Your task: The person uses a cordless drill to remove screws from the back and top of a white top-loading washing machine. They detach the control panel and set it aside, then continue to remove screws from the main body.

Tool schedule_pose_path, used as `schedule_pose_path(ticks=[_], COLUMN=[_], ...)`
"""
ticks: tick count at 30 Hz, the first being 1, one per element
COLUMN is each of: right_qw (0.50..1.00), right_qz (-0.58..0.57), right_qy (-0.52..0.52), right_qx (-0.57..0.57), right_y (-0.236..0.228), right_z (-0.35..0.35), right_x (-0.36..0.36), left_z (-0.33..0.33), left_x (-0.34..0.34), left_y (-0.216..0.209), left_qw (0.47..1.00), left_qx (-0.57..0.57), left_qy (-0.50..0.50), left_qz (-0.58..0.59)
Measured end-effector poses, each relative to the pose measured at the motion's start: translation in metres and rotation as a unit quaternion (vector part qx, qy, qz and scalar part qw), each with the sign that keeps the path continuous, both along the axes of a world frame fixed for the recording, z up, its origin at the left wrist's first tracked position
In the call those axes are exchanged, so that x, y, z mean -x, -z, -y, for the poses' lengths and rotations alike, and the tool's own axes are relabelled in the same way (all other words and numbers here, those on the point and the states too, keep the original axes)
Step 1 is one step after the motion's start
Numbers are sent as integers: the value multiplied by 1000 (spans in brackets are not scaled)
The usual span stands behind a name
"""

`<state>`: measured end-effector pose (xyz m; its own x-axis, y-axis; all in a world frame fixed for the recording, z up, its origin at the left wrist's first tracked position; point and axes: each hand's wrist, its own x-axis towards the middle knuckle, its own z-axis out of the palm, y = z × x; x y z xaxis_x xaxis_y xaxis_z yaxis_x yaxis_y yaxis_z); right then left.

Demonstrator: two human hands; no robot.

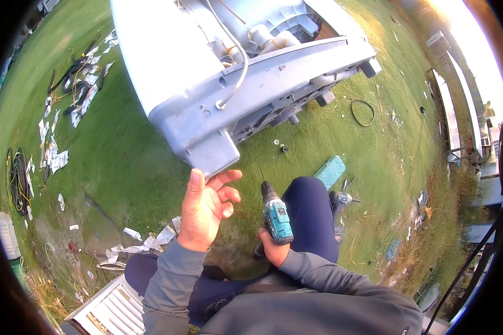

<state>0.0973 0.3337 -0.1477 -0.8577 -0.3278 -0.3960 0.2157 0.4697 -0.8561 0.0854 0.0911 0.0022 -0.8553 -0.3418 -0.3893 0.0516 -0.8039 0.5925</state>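
A large white appliance, which looks like a washing machine (190, 111), lies tipped in front of me, its grey plastic base with hoses and stubby feet facing my way. My left hand (204, 209) is raised, palm up, just below the near corner of that base. Its thumb stands apart from the loosely bent fingers, and nothing shows in them; whether the fingertips touch the corner I cannot tell. In my right hand (274, 249) is a teal and black cordless drill (278, 218), gripped by the handle, with a long thin bit pointing away toward the base.
Beside my right knee lie a teal case (331, 172) and a second power tool (341, 202). Small round parts (284, 149) and a black belt loop (362, 113) lie on the green ground. Hoses (84, 89), coiled cable (20, 181) and paper scraps (56, 159) are scattered left.
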Motion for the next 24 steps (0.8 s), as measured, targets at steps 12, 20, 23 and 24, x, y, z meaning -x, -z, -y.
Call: schedule_pose_path(ticks=[12, 20, 23, 24], right_qw=[990, 963, 917, 906], right_qz=[36, 153, 178, 173], right_qy=[37, 83, 202, 235], right_qx=[132, 207, 295, 306], right_y=[-8, -90, -134, -146], right_z=[15, -34, -64, -75], right_x=[2, 48, 84, 102], left_z=[9, 85, 122, 136], left_x=[31, 6, 3, 0], left_y=[0, 1, -2, -3], left_qw=[976, 937, 906, 895], left_qx=[119, 213, 237, 238], left_qy=[-150, -191, -244, -256], left_qz=[108, 201, 253, 276])
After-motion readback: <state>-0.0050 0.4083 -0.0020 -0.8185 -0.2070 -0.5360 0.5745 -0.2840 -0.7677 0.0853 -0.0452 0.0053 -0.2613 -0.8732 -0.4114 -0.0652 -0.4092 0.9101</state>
